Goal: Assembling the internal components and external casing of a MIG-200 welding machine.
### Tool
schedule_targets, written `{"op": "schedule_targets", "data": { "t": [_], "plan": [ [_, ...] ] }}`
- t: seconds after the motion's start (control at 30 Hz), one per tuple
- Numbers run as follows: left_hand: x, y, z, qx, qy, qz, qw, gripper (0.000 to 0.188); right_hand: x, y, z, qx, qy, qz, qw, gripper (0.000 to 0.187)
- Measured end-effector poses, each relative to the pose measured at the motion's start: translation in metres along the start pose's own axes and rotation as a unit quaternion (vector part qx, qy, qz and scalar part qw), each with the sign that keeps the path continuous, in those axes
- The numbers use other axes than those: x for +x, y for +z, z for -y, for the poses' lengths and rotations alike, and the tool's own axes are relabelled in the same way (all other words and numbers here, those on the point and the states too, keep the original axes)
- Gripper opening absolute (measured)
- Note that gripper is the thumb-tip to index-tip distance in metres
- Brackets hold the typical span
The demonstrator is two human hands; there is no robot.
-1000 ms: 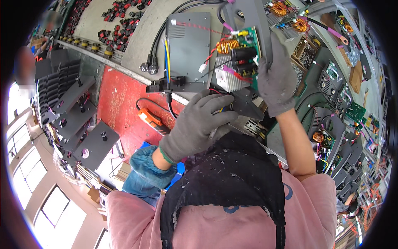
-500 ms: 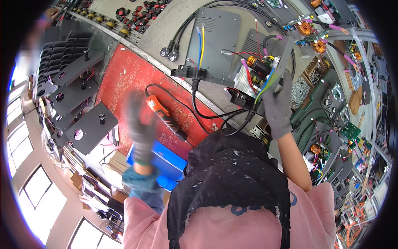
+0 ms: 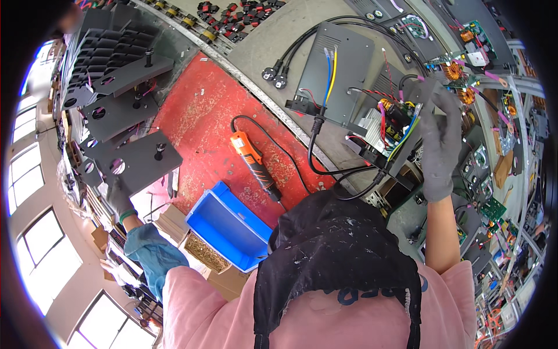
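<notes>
In the lower centre sits a blue bin (image 3: 229, 224), below an orange screwdriver (image 3: 254, 166). Mid-left, the left hand (image 3: 120, 199) is at a black panel (image 3: 142, 163); right of centre, the right hand (image 3: 440, 148) is beside a circuit unit (image 3: 396, 119). I cannot tell either grip.

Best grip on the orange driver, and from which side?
Likely the middle of the driver, from above and the left: it lies flat, long and slim, with the bit exposed at the near end and the cord looping past its right side.
</notes>
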State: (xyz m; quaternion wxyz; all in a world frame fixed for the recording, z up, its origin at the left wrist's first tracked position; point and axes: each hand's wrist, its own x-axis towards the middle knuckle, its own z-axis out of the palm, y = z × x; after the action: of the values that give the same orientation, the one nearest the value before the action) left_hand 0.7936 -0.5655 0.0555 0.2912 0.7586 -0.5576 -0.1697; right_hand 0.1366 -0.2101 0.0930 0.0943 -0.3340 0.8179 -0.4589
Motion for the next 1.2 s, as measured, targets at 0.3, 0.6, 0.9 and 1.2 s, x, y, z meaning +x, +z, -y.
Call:
{"op": "schedule_targets", "data": {
  "t": [0.3, 0.6, 0.9, 1.2],
  "plan": [
    [-0.096, 0.001, -0.252, 0.226, 0.411, 0.025, 0.883, 0.028, 0.043, 0.131, 0.121, -0.056, -0.433, 0.129, 0.89, 0.051],
    [-0.132, 0.158, -0.44, -0.259, 0.456, 0.404, 0.75, 0.044, 0.157, 0.08, 0.098, -0.238, -0.4, -0.078, 0.882, 0.03],
    [-0.25, 0.27, -0.373, 0.276, 0.322, 0.707, 0.566, 0.075, 0.19, 0.074, -0.039, -0.002, 0.025, -0.027, 0.999, 0.026],
    [-0.262, 0.309, -0.336, 0.043, 0.326, 0.769, 0.549, 0.051, 0.149, 0.083, -0.054, 0.069, 0.112, -0.013, 0.991, 0.029]
  ]
}}
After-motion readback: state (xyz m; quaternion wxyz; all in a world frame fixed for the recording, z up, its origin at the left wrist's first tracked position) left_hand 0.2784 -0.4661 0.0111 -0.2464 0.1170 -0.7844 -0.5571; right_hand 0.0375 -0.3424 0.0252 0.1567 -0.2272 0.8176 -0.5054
